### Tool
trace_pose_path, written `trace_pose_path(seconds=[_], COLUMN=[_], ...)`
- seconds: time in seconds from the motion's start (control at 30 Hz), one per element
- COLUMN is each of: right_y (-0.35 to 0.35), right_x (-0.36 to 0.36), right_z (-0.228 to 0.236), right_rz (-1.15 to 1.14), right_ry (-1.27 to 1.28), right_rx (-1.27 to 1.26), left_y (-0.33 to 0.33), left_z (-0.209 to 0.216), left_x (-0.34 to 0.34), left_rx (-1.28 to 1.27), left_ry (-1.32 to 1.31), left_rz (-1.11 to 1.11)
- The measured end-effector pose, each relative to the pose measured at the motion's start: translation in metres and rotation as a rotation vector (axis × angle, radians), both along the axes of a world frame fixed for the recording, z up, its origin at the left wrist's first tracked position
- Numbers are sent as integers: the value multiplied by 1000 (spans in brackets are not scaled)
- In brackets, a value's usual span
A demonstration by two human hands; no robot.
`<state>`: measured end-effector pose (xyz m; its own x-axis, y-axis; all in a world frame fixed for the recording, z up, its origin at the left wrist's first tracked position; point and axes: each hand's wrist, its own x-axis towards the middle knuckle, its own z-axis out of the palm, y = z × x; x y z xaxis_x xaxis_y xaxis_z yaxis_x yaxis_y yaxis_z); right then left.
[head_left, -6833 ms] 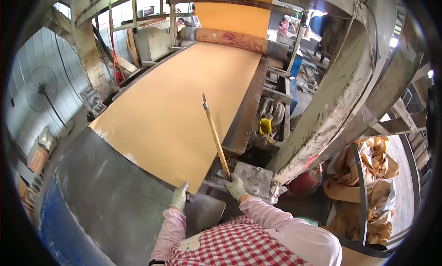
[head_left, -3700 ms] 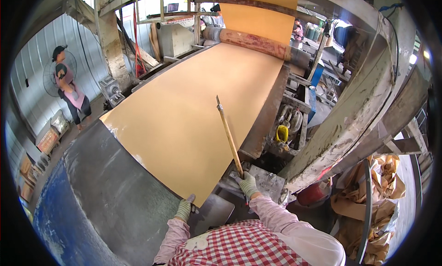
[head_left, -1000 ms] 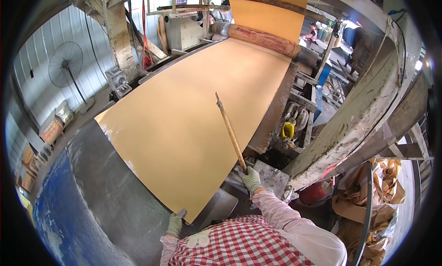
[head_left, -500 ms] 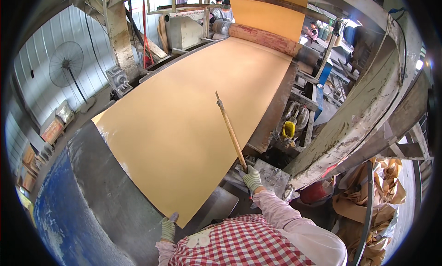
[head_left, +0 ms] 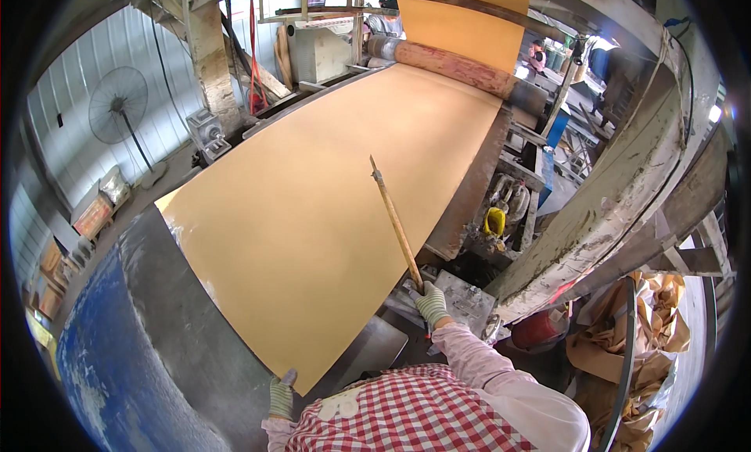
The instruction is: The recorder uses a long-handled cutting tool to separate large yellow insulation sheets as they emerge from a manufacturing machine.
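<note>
A wide tan paper sheet stretches from a reddish roller in the background to a corner near my body. My left hand, in a striped knit glove, is at the sheet's near corner, its thumb on the edge and the other fingers mostly hidden. My right hand, in a matching glove, is closed round the lower end of a wooden stick. The stick slants up and away over the sheet's right half; its far end narrows to a dark, bound-looking tip.
The reddish roller lies across the sheet's far end, with more sheet rising behind it. A grey and blue curved machine surface lies at left. A heavy, stained beam slopes along the right. Crumpled brown paper fills the lower right.
The sheet's near corner and my left hand have shifted slightly left and toward me. My right hand still grips the stick in nearly the same pose; the view has tilted a little.
</note>
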<state>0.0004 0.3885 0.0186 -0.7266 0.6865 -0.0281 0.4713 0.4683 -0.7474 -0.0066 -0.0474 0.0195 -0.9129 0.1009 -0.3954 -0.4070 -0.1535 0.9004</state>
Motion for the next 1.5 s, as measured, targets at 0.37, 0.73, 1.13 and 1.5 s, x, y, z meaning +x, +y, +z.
trace_pose_path(seconds=[0.37,0.73,1.13,1.5], right_y=[-6,1,0,4], right_x=[2,2,2,3], right_z=[18,7,11,8], right_rz=[27,58,63,88], right_ry=[-49,-67,-80,-101], right_rx=[58,89,3,48], left_y=[-9,-27,23,68], left_z=[8,5,44,-1], left_x=[20,34,89,40], left_rx=[220,886,831,875], left_ry=[-18,-61,-82,-305], left_rz=[220,348,471,48])
